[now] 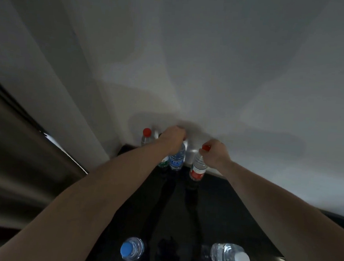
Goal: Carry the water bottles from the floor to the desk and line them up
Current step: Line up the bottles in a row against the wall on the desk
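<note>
The clear plastic water bottle with the red label [198, 165] is pinched at its cap by the right hand [216, 154] and the blue-labelled bottle [177, 158] is gripped from above by the left hand [173, 137], both at the far edge of the black desk [233, 207], so the lining-up step seems in hand, and next each needs releasing upright in the row.

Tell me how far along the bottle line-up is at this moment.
Partly done. A red-capped bottle already stands by the wall on the dark desk. In hand: the left hand grips the blue-label bottle, a green-label one beside it; the right hand pinches the red-label bottle. Left: the blue-capped and white-capped bottles near the front edge.
</note>
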The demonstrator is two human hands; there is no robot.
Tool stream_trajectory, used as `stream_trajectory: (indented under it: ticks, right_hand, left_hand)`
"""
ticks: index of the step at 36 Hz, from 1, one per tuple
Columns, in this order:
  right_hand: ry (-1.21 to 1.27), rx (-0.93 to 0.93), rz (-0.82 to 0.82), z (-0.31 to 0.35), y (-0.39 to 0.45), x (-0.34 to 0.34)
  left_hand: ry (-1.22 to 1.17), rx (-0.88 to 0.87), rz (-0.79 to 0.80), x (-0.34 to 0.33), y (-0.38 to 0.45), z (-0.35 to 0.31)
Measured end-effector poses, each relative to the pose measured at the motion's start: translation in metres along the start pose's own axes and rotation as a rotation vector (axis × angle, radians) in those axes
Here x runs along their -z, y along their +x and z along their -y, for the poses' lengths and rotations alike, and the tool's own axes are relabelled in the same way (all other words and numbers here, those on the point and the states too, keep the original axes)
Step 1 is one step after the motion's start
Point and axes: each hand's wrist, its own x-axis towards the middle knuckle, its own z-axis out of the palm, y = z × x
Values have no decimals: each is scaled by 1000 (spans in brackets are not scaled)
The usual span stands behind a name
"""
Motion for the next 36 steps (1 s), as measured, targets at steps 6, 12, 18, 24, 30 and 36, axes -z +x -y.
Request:
stream_trajectory:
  ticks: [6,12,18,24,30,36]
  right_hand:
    - [83,-92,-9,12,8,-19]
    - [130,-101,-15,19,4,-31]
    - [33,71,100,17,-4,-23]
    - [-85,131,48,9,-9,-17]
    - [45,29,-64,8,-9,-26]
    - [84,6,-124,14,-4,-31]
  left_hand:
    - [-41,-18,19,2,0,5]
    - [-82,-49,25,-1,-6,10]
    - [-124,-80,-3,0,-11,13]
    - [-151,-89,4,-3,-15,13]
    - [-159,-68,-15,-5,-11,12]
    - [-153,-79,-34,-10,-10,14]
